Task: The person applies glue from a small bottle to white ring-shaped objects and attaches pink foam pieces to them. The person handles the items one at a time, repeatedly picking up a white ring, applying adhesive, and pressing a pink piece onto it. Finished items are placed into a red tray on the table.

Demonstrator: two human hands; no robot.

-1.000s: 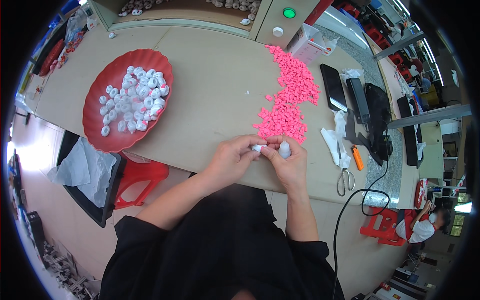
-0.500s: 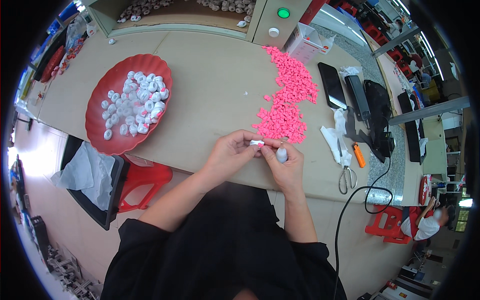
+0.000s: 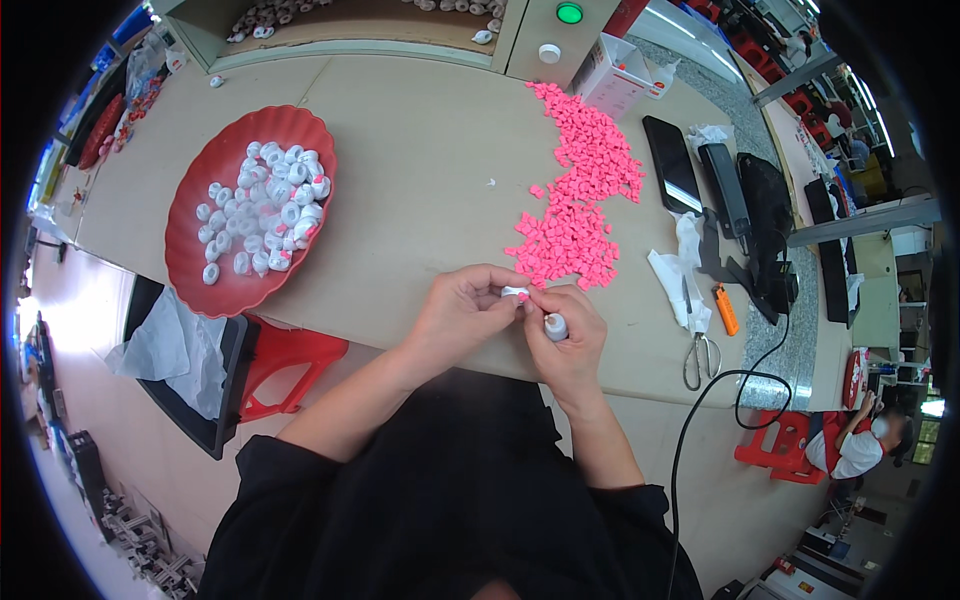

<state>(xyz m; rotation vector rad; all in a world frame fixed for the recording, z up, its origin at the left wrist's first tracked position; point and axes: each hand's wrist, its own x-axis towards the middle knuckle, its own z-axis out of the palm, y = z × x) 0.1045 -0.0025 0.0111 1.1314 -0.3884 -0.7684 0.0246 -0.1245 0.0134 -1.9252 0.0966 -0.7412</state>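
Between the thumb and fingers of my left hand [image 3: 455, 315] is a small white rounded piece [image 3: 513, 292] with a bit of pink on it. My right hand [image 3: 572, 350] is closed around a small white bottle [image 3: 556, 327] with a narrow tip. The thumb and forefinger of that hand meet at the white piece. Just beyond both hands lies a spread of small bright pink pieces [image 3: 570, 240]. To the left, a red scalloped bowl [image 3: 185, 235] holds many white ring-like pieces [image 3: 265, 195], a few with pink on them.
On the right lie a black phone [image 3: 668, 165], scissors [image 3: 702, 360], an orange cutter [image 3: 726, 310], white tissue [image 3: 675, 285] and a black cable [image 3: 680, 440]. A white box [image 3: 610, 80] stands at the back by a shelf unit [image 3: 400, 55]. A red stool [image 3: 285, 365] is below left.
The small bottle has tilted and shifted lower in my right hand, whose fingers have curled in closer to the white piece. My left hand keeps its grip. The view has shifted slightly.
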